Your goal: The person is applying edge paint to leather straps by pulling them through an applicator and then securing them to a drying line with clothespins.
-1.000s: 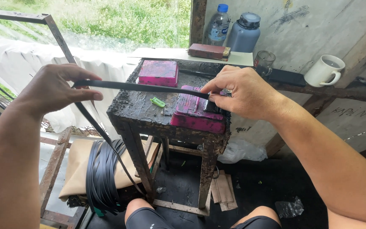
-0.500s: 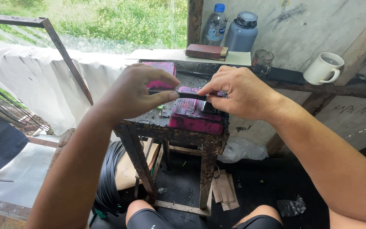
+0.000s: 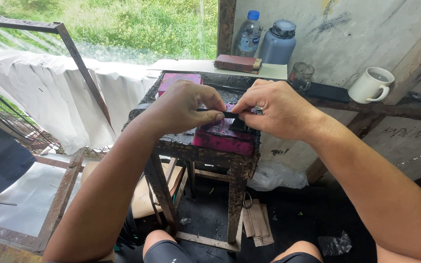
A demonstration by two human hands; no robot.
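Note:
My left hand (image 3: pixel 183 104) and my right hand (image 3: pixel 274 108) meet over a small blackened stand (image 3: pixel 237 160). Both pinch a thin black strip (image 3: pixel 226 115) between thumbs and fingertips, close together. Just below the strip sits a magenta block (image 3: pixel 222 137) on the stand's front edge. A second magenta block (image 3: pixel 174 79) lies at the stand's back left, partly hidden by my left hand. The rest of the strip is hidden behind my left wrist.
A shelf behind holds a brown brick-shaped block (image 3: pixel 237 63), a clear bottle (image 3: pixel 247 35), a grey bottle (image 3: pixel 277 43), a small glass (image 3: pixel 301 76) and a white mug (image 3: pixel 371 85). A rusty metal frame (image 3: pixel 81 63) and white sheet (image 3: pixel 40 97) stand left. My knees (image 3: pixel 164 249) are below.
My left hand has come in from far left along the strip to meet my right hand over the magenta block. The long stretched span of strip is no longer visible.

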